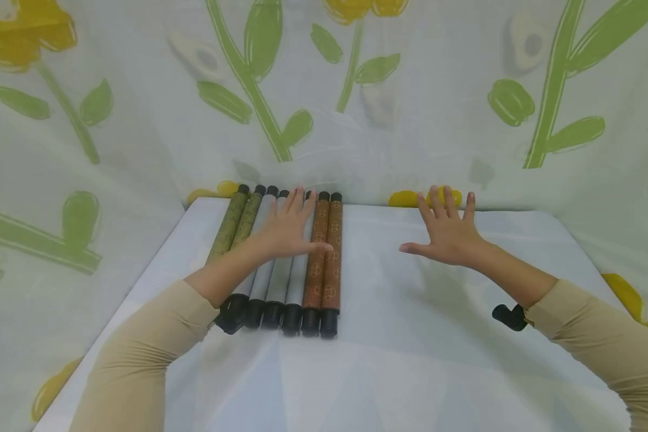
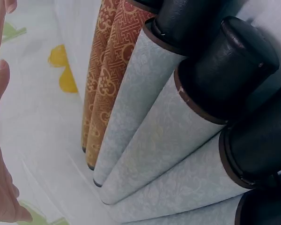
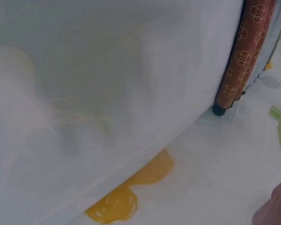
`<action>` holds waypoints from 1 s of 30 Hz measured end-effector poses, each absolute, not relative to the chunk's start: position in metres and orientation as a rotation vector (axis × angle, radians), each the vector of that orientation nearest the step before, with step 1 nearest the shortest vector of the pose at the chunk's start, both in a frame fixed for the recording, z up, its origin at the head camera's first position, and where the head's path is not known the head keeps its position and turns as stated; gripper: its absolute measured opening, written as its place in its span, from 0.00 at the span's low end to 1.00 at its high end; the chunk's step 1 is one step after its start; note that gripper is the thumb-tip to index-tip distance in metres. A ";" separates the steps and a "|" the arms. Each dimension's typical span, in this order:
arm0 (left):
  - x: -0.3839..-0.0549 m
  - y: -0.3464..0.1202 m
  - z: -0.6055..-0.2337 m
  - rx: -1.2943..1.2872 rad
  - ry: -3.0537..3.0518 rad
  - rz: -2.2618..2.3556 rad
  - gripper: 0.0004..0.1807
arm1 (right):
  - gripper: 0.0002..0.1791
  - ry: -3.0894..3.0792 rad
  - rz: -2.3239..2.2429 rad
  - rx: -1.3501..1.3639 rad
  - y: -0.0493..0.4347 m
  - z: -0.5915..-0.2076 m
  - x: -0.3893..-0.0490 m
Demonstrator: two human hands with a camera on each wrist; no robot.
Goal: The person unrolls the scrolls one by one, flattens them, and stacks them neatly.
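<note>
A row of rolled scrolls with black end knobs lies side by side on the table. At its left are olive speckled scrolls (image 1: 229,225), in the middle several pale grey-blue scrolls (image 1: 279,282), and at its right two red-brown patterned scrolls (image 1: 332,258). My left hand (image 1: 288,233) hovers over the row with fingers spread, holding nothing. It hides part of the pale scrolls. To the right of the row, my right hand (image 1: 449,237) is spread above the bare tabletop, also holding nothing. In the left wrist view, pale scrolls (image 2: 145,154) fill the middle, with black knobs (image 2: 229,70) close to the camera.
The white table (image 1: 410,372) meets a hanging cloth (image 1: 421,138) printed with green leaves and yellow flowers at its back and sides. A small black object (image 1: 510,317) shows at the right sleeve cuff. The scrolls' far ends lie near the table's back edge.
</note>
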State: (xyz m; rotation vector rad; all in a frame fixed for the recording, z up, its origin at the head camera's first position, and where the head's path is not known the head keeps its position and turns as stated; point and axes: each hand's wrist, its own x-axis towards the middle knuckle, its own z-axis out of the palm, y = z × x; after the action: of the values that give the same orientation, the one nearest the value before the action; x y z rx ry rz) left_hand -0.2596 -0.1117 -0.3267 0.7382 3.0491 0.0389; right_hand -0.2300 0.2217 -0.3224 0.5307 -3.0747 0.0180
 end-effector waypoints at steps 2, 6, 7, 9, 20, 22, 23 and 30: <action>-0.258 -0.111 -0.329 0.741 3.054 0.030 0.64 | 0.63 -3.077 0.018 0.540 0.219 -0.323 -0.230; -0.255 -0.109 -0.333 0.739 3.047 0.083 0.64 | 0.63 -3.065 0.000 0.545 0.214 -0.323 -0.232; -0.254 -0.107 -0.334 0.737 3.040 0.107 0.64 | 0.63 -3.061 0.000 0.544 0.213 -0.322 -0.232; -0.252 -0.105 -0.337 0.724 3.023 0.166 0.64 | 0.63 -3.059 0.009 0.545 0.210 -0.322 -0.233; -0.250 -0.099 -0.353 0.726 2.977 0.272 0.66 | 0.62 -3.073 0.085 0.578 0.196 -0.326 -0.231; -0.250 -0.098 -0.356 0.730 2.964 0.308 0.66 | 0.61 -3.074 0.102 0.583 0.194 -0.329 -0.233; -0.251 -0.098 -0.358 0.733 2.957 0.322 0.66 | 0.62 -3.077 0.108 0.583 0.193 -0.330 -0.234; -0.254 -0.095 -0.368 0.704 2.899 0.452 0.65 | 0.62 -3.087 0.158 0.556 0.187 -0.338 -0.243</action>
State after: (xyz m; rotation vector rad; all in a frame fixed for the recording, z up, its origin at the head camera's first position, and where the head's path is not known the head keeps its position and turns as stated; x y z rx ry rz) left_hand -0.2544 -0.0947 -0.3679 0.7042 2.8989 0.4520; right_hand -0.2425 0.1866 -0.3376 0.5561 -3.0870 0.1581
